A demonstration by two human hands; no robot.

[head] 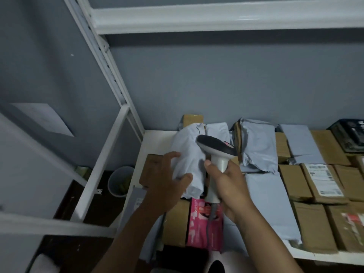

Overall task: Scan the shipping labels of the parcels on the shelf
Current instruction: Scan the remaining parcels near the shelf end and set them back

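My right hand [229, 185] grips the grey handle of a barcode scanner [215, 152], whose dark head points left over a pale grey poly-bag parcel [189, 154]. My left hand [167, 184] holds that parcel by its lower left side, thumb on top. The parcel lies on the left end of the white shelf [155, 138]. No shipping label shows on the held parcel. A brown box [321, 182] to the right carries a white shipping label [322, 179].
Several grey poly bags [258, 146] and brown cartons [313, 227] fill the shelf to the right. A pink package [204, 223] lies at the front edge under the scanner's cable. A white shelf post [110, 75] rises at left; a bin [120, 181] stands on the floor.
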